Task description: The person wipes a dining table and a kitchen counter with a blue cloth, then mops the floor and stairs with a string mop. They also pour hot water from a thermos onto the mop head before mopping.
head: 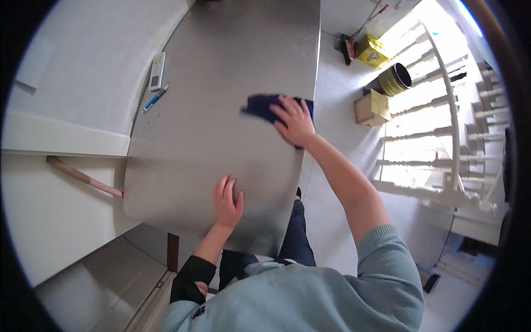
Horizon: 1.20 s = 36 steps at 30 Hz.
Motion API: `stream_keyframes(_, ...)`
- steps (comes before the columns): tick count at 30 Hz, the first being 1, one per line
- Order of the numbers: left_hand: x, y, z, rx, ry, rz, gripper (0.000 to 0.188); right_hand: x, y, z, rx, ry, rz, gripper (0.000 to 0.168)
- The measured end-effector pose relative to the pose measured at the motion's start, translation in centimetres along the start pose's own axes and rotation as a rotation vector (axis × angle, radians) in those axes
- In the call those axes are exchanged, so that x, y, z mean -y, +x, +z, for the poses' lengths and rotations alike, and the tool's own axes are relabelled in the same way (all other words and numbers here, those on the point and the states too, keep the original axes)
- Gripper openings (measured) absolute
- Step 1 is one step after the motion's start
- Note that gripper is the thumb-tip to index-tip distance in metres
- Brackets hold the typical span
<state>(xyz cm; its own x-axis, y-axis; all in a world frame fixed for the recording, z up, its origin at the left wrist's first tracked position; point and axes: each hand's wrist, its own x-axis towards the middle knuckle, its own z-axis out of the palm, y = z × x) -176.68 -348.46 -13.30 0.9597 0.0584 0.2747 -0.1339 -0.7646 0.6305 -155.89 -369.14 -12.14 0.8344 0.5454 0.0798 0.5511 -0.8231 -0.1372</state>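
Observation:
My right hand (295, 122) presses a dark blue cloth (262, 107) against the grey table top (199, 137), close to its right edge. The fingers lie spread over the cloth, and its left end is blurred. Nearer my body, my left hand (227, 204) rests on the bare surface, holding nothing, with its fingers somewhat apart. Along the left side of the table lie a white remote control (157, 71) and a blue-and-white pen (155, 99).
A white wall (95, 54) borders the table's left side. On the floor to the right stand a cardboard box (372, 108), a dark bin (394, 81), a yellow box (372, 52) and a broom (347, 49). Behind them runs a white balustrade (446, 87). A wooden stick (85, 177) juts out at left.

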Motion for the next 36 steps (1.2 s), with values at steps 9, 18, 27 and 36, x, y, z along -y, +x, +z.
stream_keyframes(9, 0.6, -1.1, -1.2, -0.003, 0.408, -0.186, 0.050, 5.2, -0.1, 1.3, 0.131, 0.127, -0.229, 0.046)
stream_keyframes(18, 0.3, -0.6, -1.0, -0.016, 0.579, -0.360, 0.059, 6.0, -8.6, 2.3, 0.292, 0.511, -0.821, 0.041)
stream_keyframes(27, 0.9, -2.0, -0.6, -0.038, 0.572, -0.353, 0.053, 1.8, -3.9, 1.7, 0.404, 0.354, -1.024, 0.044)
stream_keyframes(36, -2.1, -0.9, -1.2, 0.028, 0.621, -0.485, 0.054, -11.7, 14.1, -0.6, 0.205, 0.144, -0.562, 0.037)
